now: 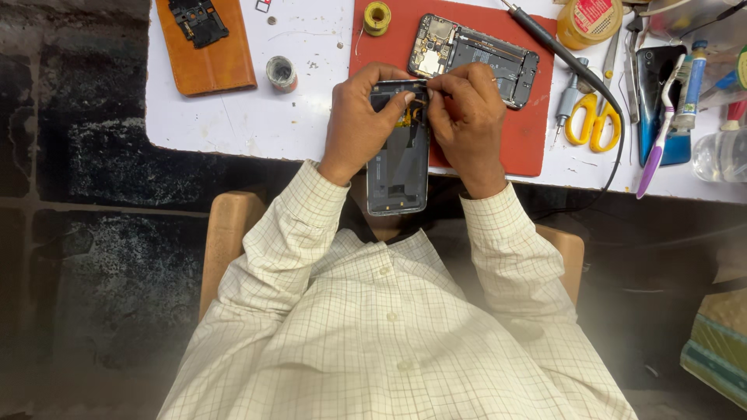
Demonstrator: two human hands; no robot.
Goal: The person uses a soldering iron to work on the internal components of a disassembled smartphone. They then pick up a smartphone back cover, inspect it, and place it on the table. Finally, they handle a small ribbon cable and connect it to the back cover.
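The phone shell [398,152] lies lengthwise over the near edge of the white table [257,117], its top end on the red mat [513,136] and its lower end hanging out over the person's lap. The left hand [359,124] is closed round the shell's upper left side, thumb pressed on its face. The right hand [467,117] is pinched shut at the shell's top, fingertips meeting over a small yellowish part; whether they hold a fine tool or the part itself is too small to tell.

The step in hand looks like seating or freeing a small component at the shell's upper end. I judge the next move calls for a steady left grip and a light, exact pull or push from the right fingertips, since the part is tiny and the shell is only half supported.

Just beyond the hands an opened phone [475,56] lies slantwise on the mat, with a yellow solder spool [377,17] to its left. A soldering iron [556,43] crosses the mat's far right corner. Right of the mat lie yellow scissors [593,117], a round yellow tape roll [589,19] with a red label, and a purple toothbrush [660,136]. At the far left a brown leather case [206,47] carries a black part, with a small round tin [281,72] beside it.
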